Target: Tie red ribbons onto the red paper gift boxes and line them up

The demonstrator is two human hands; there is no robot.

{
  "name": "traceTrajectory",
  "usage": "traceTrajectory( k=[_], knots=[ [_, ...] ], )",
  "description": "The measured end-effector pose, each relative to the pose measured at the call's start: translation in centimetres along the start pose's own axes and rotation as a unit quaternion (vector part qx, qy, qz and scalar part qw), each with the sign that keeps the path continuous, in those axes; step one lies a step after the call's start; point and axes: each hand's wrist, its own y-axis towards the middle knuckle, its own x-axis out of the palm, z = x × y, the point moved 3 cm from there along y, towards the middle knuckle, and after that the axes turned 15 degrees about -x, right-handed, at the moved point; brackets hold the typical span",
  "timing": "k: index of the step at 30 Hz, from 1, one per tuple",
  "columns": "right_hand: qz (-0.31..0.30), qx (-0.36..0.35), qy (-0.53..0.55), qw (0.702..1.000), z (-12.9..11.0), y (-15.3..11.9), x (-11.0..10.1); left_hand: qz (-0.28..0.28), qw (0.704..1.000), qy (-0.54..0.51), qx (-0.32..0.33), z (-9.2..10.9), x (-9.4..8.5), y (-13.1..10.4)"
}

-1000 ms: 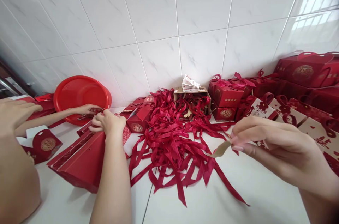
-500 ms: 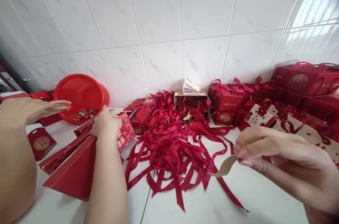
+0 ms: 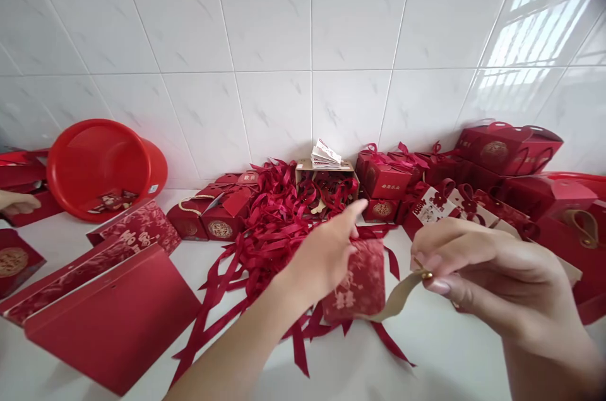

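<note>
Over the ribbons, my left hand point(image 3: 326, 256) is closed on a small red patterned gift bag point(image 3: 364, 278) with white lettering, its index finger stretched forward. The thumb's hold is partly hidden. At the right, my right hand point(image 3: 487, 281) pinches a beige strap point(image 3: 400, 300) by its end, where a brass stud point(image 3: 427, 275) shows. The strap's loose end hangs in front of the bag's lower edge; whether they touch I cannot tell. More red gift bags point(image 3: 113, 319) stand folded at the left, white inside, with small holes near the top.
A heap of dark red ribbons point(image 3: 269, 237) covers the middle. Behind it a cardboard box point(image 3: 303, 177) carries cards point(image 3: 326, 153). A red bucket point(image 3: 154, 164) lies tipped at the left, beside another person's hand point(image 3: 19, 203). Red gift boxes point(image 3: 386, 180) line the tiled wall.
My left hand has moved right from the folded bags to the middle, bringing one bag along. My right hand still pinches the strap. The view has turned slightly; the other person's hand is farther left.
</note>
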Motion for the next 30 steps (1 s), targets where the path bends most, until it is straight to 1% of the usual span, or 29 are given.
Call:
traceTrajectory(
  k=[1, 2, 3, 4, 5, 6, 8, 13, 18, 22, 24, 28, 30],
  knots=[
    [0.002, -0.001, -0.004, 1.000, -0.1, 0.0, -0.1, -0.043, 0.999, -0.030, 0.008, -0.2, 1.3, 0.3],
    [0.004, -0.002, -0.008, 1.000, -0.1, 0.1, -0.3, -0.066, 0.996, -0.062, 0.012, -0.4, 2.2, 0.5],
    [0.004, -0.003, -0.010, 1.000, -0.1, 0.1, -0.3, -0.070, 0.993, -0.095, 0.010, -0.6, 2.9, 0.7],
    [0.006, -0.003, -0.011, 1.000, -0.1, 0.1, -0.4, -0.057, 0.991, -0.123, 0.001, -0.9, 3.4, 0.9],
    [0.009, -0.005, -0.013, 1.000, -0.2, 0.2, -0.5, -0.032, 0.989, -0.144, -0.014, -1.3, 3.7, 1.1],
    [0.013, -0.006, -0.014, 1.000, -0.2, 0.2, -0.5, -0.005, 0.987, -0.158, -0.030, -1.6, 3.9, 1.3],
    [0.023, -0.006, -0.018, 1.000, -0.1, 0.1, -0.6, 0.031, 0.981, -0.185, -0.055, -2.1, 4.3, 1.6],
    [0.048, -0.010, -0.025, 0.998, -0.1, 0.0, -0.9, 0.044, 0.961, -0.260, -0.084, -3.0, 5.8, 2.1],
    [0.055, -0.015, -0.033, 0.998, -0.2, 0.0, -1.1, 0.082, 0.938, -0.323, -0.098, -4.0, 7.3, 1.8],
    [0.056, -0.013, -0.031, 0.998, 0.0, 0.0, -1.0, 0.063, 0.933, -0.346, -0.083, -4.3, 7.6, 1.5],
    [0.076, 0.001, -0.024, 0.997, 0.2, -0.2, -1.0, 0.059, 0.931, -0.351, -0.081, -4.6, 7.5, 1.8],
    [0.127, 0.052, -0.015, 0.990, 0.7, -0.7, -1.2, 0.085, 0.918, -0.374, -0.101, -5.6, 6.8, 2.8],
    [0.132, 0.062, -0.012, 0.989, 0.9, -0.7, -1.3, 0.107, 0.906, -0.394, -0.110, -5.6, 5.8, 3.1]
  ],
)
